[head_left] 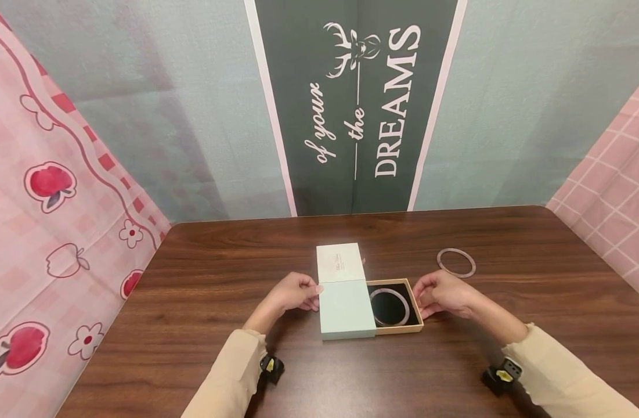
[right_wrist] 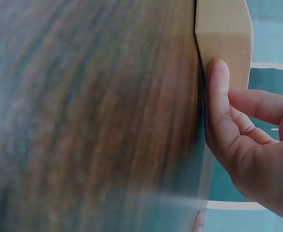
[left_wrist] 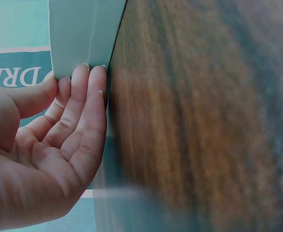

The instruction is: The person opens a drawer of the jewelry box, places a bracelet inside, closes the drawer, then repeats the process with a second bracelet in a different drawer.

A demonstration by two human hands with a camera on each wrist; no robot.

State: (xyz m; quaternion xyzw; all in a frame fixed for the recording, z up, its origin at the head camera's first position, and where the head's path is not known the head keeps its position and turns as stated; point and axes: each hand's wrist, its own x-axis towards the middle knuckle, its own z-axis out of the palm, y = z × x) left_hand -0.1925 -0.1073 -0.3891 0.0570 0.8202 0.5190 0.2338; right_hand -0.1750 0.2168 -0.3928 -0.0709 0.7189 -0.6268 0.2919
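Observation:
A pale green box sleeve (head_left: 347,309) lies on the table, a tan drawer (head_left: 414,303) drawn partway out of its right side. Inside the drawer, on black lining, rests a pinkish-grey bangle (head_left: 404,310), its left edge close to the sleeve. My left hand (head_left: 294,291) touches the sleeve's left side (left_wrist: 81,38), with fairly straight fingers and the thumb at its upper edge. At the opposite end, the fingers of my right hand (head_left: 443,293) press lightly against the drawer's outer wall (right_wrist: 223,46). A second bangle (head_left: 475,268) lies on the table beyond my right hand.
A white printed flap (head_left: 340,262) extends from the back of the sleeve. The dark wooden table (head_left: 220,255) ends at a grey-green curtain (head_left: 215,116) with lettering. Pink patterned cloth (head_left: 47,232) hangs on the left, and pink checked cloth (head_left: 617,174) on the right.

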